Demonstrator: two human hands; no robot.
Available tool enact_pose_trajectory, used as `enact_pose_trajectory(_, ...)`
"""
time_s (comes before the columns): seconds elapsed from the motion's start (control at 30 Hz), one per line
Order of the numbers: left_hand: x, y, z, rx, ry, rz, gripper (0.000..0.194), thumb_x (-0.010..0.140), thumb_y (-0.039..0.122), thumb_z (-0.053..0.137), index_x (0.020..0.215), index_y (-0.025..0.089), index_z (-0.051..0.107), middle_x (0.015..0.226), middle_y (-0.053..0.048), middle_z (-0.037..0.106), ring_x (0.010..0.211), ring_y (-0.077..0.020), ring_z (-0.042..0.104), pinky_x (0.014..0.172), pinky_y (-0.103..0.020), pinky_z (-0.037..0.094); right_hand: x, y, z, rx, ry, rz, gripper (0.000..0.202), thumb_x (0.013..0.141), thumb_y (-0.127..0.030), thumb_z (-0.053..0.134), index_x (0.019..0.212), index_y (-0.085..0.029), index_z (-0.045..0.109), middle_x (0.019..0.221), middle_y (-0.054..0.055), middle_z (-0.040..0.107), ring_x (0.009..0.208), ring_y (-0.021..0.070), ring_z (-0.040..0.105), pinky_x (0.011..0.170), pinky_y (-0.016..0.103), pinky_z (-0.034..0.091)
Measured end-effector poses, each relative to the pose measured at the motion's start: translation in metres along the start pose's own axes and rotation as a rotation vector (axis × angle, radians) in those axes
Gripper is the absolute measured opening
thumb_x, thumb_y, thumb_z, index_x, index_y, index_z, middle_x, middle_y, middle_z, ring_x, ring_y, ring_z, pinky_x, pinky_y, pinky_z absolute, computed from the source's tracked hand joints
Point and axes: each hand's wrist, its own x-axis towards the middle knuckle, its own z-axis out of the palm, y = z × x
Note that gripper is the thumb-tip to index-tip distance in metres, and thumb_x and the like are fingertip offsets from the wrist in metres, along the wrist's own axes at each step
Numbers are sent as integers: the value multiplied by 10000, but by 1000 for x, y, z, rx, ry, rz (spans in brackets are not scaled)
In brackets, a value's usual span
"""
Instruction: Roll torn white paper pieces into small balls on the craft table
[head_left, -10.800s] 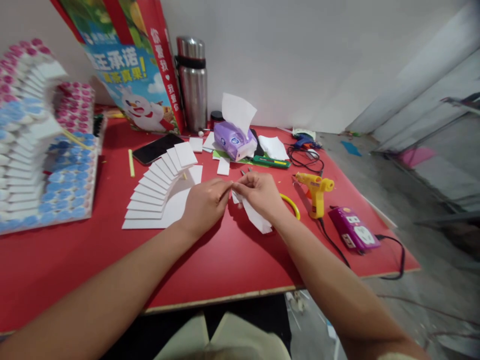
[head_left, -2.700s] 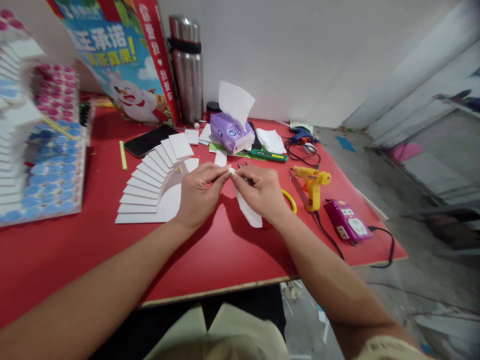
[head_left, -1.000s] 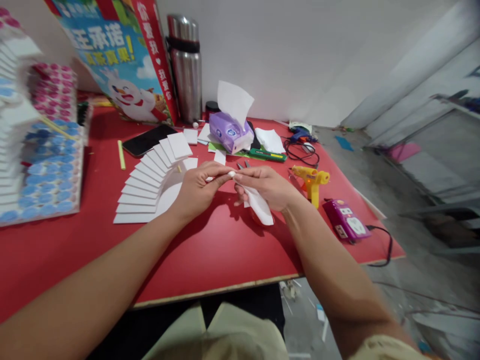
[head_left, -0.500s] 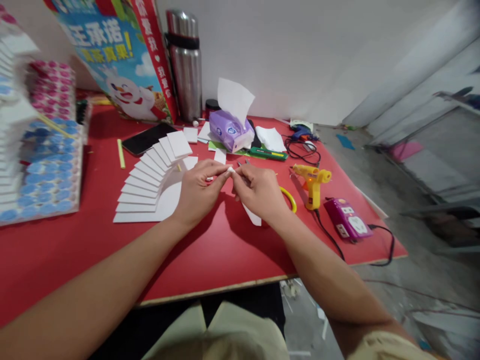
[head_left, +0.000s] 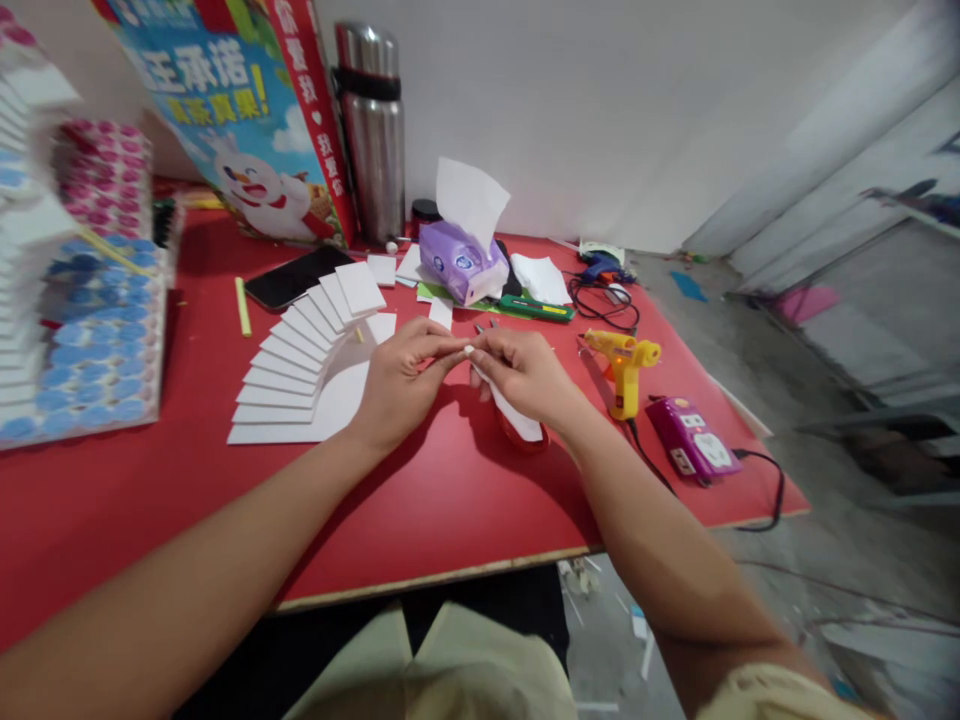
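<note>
Head view: pinching narrow white paper strip (head_left: pixel 519 416), apparently rolled at one end, over red table (head_left: pixel 420 510), inward from front edge; clamping that end with left hand (head_left: pixel 409 375) and right hand (head_left: pixel 529 370). Likely handling light, soft, tearing easily; gripping best there. Near back edge, seeing white tissue (head_left: pixel 471 200) sticking from purple plastic pack (head_left: pixel 459 262).

My single feed, worn at head height, looking forward and down over the near edge of the red worktop (head_left: pixel 450 510), fairly close to the hands (head_left: pixel 525 370) at mid-frame, pale wall (head_left: pixel 600 130) beyond the far side, grey floor (head_left: pixel 870 560) at right.
</note>
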Motion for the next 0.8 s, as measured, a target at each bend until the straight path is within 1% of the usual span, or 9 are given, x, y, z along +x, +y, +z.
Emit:
enact_pose_trajectory(0.1,3,-1,-4,-12,-29,-21,162,938,269,681,1024,251,818,967,-51,716,905,-183,651,836,-312,516,-1,-2,-4,10,-23,-42,217,997,-295,527,820,-205,613,689,4,670,564,145,638,659,297,487)
enact_pose_trajectory(0.3,4,2,-5,67,-50,86,219,985,260,609,1063,248,813,1005,-68,699,943,-188,640,848,-305,499,-2,-2,0,125,7,-13,261,981,-414,589,854,-193,646,722,36,701,607,167,663,650,304,513)
enact_pose_trajectory(0.4,4,3,-5,60,-46,96,209,979,252,615,1027,235,817,987,-70,701,928,-190,649,843,-308,499,-3,-4,1,253,14,61,288,926,-460,676,859,-180,668,752,55,723,626,178,688,641,309,550)
enact_pose_trajectory(0.5,5,2,-5,5,-33,51,182,964,243,634,987,222,813,976,-65,718,931,-193,660,871,-321,507,-1,-7,-5,551,-78,236,330,887,-485,731,885,-160,676,803,85,744,662,202,724,684,351,609)
enact_pose_trajectory(0.57,6,1,-6,-41,-23,4,165,953,248,648,987,215,806,1001,-65,730,954,-198,666,904,-333,511,2,-8,-11,790,-215,385,416,943,-562,628,919,-148,668,837,120,752,688,227,740,717,409,635)
enact_pose_trajectory(0.63,7,0,-7,-77,-34,-33,154,944,268,662,982,219,803,1017,-63,737,976,-203,669,932,-344,510,6,-7,-16,964,-349,512,534,1016,-618,423,953,-141,655,856,147,753,730,248,749,740,455,641)
enact_pose_trajectory(0.67,7,-1,-7,-92,-47,-46,149,938,280,670,976,224,804,1016,-62,740,983,-205,669,941,-348,509,7,-6,-18,1024,-397,564,575,1041,-611,331,961,-137,648,861,151,752,754,250,751,752,464,641)
enact_pose_trajectory(0.73,8,-2,-8,-119,-73,-49,143,926,298,688,967,229,806,1005,-61,745,993,-211,671,950,-356,508,9,-4,-18,1108,-439,626,564,1081,-522,238,961,-137,632,838,123,740,757,225,740,773,459,640)
enact_pose_trajectory(0.8,9,-3,-8,-139,-85,-35,137,916,302,703,965,230,808,1000,-60,751,995,-212,674,949,-358,508,10,-2,-16,1173,-449,631,479,1100,-415,243,951,-150,613,753,52,689,655,167,682,756,429,641)
